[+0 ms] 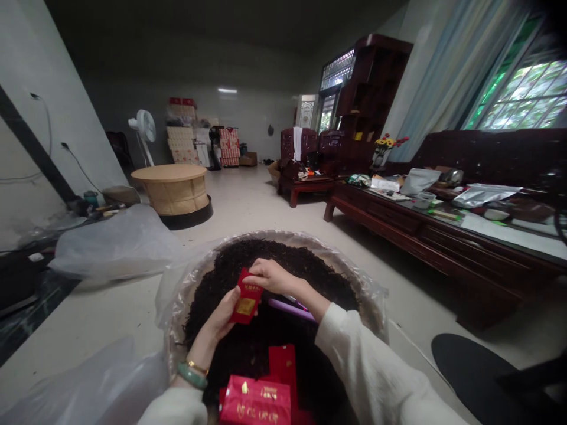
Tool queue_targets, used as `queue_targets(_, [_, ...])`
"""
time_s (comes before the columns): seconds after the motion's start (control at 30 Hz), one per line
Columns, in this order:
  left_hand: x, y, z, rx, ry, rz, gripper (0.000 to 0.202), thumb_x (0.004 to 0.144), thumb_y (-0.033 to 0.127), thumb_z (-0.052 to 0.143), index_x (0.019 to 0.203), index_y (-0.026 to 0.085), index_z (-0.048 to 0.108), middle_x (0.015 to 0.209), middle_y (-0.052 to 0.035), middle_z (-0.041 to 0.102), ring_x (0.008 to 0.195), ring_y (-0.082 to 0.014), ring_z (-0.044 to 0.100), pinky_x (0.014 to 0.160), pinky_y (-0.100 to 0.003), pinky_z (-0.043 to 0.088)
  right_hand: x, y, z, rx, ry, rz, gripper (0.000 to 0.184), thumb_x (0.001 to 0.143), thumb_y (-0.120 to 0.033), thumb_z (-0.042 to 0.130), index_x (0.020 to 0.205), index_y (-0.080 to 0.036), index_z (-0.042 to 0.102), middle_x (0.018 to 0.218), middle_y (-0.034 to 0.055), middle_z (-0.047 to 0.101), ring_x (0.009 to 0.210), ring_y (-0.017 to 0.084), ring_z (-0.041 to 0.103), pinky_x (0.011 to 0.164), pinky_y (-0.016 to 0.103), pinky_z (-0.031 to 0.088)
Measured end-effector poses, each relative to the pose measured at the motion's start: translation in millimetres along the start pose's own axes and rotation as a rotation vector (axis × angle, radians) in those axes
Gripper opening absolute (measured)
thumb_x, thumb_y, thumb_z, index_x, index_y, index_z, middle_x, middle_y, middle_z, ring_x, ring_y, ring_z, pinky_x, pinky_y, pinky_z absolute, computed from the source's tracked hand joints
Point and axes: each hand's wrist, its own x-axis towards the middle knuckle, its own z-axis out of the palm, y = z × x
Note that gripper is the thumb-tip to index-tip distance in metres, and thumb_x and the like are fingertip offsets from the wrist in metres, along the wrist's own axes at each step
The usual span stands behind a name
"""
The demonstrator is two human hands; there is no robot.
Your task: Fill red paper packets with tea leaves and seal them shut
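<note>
A small red packet (246, 303) with gold print hangs over a big round basket (283, 237) lined with clear plastic and heaped with dark loose tea leaves (248, 260). My left hand (221, 319) cups the packet from below and the left. My right hand (271, 276) pinches its top edge. A green bangle and a gold one sit on my left wrist. More red packets (261, 396) lie stacked at the basket's near side. A purple scoop (290, 308) lies on the leaves under my right forearm.
A dark wooden long table (425, 227) with bags and clutter runs along the right. A black stool (478, 372) stands at lower right. Plastic bags (115, 242) lie at left. A round wooden drum (173, 188), a fan and stacked boxes stand farther back.
</note>
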Motion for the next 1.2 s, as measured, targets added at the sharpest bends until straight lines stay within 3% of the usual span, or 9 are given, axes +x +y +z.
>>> queue_targets(0.1, [4, -9, -5.3, 0.015, 0.121, 0.025, 0.075, 0.060, 0.078, 0.056, 0.095, 0.012, 0.062, 0.067, -0.0063, 0.067, 0.055, -0.0168, 0.062, 0.053, -0.027, 0.046, 0, 0, 4, -0.011, 0.003, 0.000, 0.033, 0.087, -0.032, 0.057, 0.058, -0.016, 0.058, 0.061, -0.0009, 0.051, 0.072, 0.013, 0.051, 0.065, 0.021, 0.040])
queue_targets(0.27, [3, -8, -11.9, 0.064, 0.166, 0.083, 0.069, 0.066, 0.073, 0.056, 0.096, 0.012, 0.063, 0.063, -0.0042, 0.066, 0.054, -0.0154, 0.060, 0.052, -0.025, 0.044, 2, 4, 8, 0.056, 0.114, -0.025, 0.024, 0.084, -0.031, 0.062, 0.065, -0.017, 0.065, 0.070, 0.0011, 0.062, 0.081, 0.014, 0.056, 0.072, 0.022, 0.043])
queue_targets(0.4, [-1, -4, -17.0, 0.055, 0.243, 0.130, 0.070, 0.061, 0.067, 0.066, 0.105, 0.014, 0.061, 0.068, -0.0029, 0.067, 0.054, -0.0141, 0.060, 0.054, -0.025, 0.045, 6, 26, 2, 0.000, 0.281, 0.190, 0.032, 0.093, -0.033, 0.047, 0.076, -0.017, 0.069, 0.079, 0.0027, 0.068, 0.083, 0.014, 0.061, 0.077, 0.024, 0.045])
queue_targets(0.47, [-2, -5, -20.1, 0.055, 0.273, 0.152, 0.071, 0.058, 0.067, 0.068, 0.104, 0.014, 0.061, 0.070, -0.0033, 0.067, 0.056, -0.0145, 0.060, 0.056, -0.026, 0.046, 5, 43, -1, -0.110, 0.203, 0.346, 0.030, 0.094, -0.031, 0.043, 0.092, -0.017, 0.069, 0.089, 0.0041, 0.070, 0.085, 0.015, 0.063, 0.078, 0.025, 0.046])
queue_targets(0.53, [-2, -7, -22.8, 0.070, 0.286, 0.175, 0.073, 0.056, 0.068, 0.069, 0.105, 0.014, 0.060, 0.074, -0.0039, 0.068, 0.058, -0.0152, 0.061, 0.060, -0.027, 0.048, 3, 59, -1, -0.180, 0.084, 0.424, 0.026, 0.085, -0.030, 0.057, 0.106, -0.018, 0.066, 0.102, 0.0068, 0.070, 0.092, 0.018, 0.064, 0.081, 0.026, 0.046])
queue_targets(0.6, [-2, -10, -24.8, 0.089, 0.301, 0.196, 0.077, 0.053, 0.068, 0.070, 0.107, 0.014, 0.059, 0.080, -0.0049, 0.069, 0.062, -0.0162, 0.062, 0.065, -0.030, 0.050, 0, 72, 3, -0.215, -0.014, 0.455, 0.046, 0.070, -0.029, 0.073, 0.114, -0.020, 0.064, 0.110, 0.0093, 0.068, 0.099, 0.022, 0.062, 0.084, 0.029, 0.047])
queue_targets(0.7, [-3, -13, -26.6, 0.099, 0.320, 0.219, 0.080, 0.050, 0.065, 0.073, 0.110, 0.014, 0.057, 0.090, -0.0070, 0.069, 0.070, -0.0187, 0.064, 0.073, -0.033, 0.051, -1, 81, 11, -0.266, -0.137, 0.495, 0.062, 0.057, -0.030, 0.081, 0.116, -0.024, 0.064, 0.114, 0.0107, 0.066, 0.105, 0.026, 0.059, 0.085, 0.032, 0.047])
queue_targets(0.87, [-4, -10, -30.2, 0.110, 0.312, 0.226, 0.075, 0.048, 0.057, 0.079, 0.108, 0.014, 0.061, 0.103, -0.0108, 0.069, 0.092, -0.0269, 0.065, 0.088, -0.035, 0.047, 6, 79, 16, -0.249, -0.300, 0.463, 0.045, 0.059, -0.020, 0.077, 0.103, -0.026, 0.071, 0.103, 0.0040, 0.071, 0.095, 0.022, 0.065, 0.081, 0.025, 0.048])
queue_targets(1.2, [3, -2, -33.4, 0.253, 0.331, 0.271, 0.059, 0.054, 0.048, 0.077, 0.101, 0.016, 0.063, 0.103, -0.0093, 0.071, 0.102, -0.0293, 0.063, 0.096, -0.040, 0.043, 9, 60, -11, -0.164, -0.118, 0.422, 0.027, 0.072, -0.010, 0.063, 0.095, -0.017, 0.073, 0.088, 0.0018, 0.073, 0.082, 0.015, 0.066, 0.074, 0.020, 0.047])
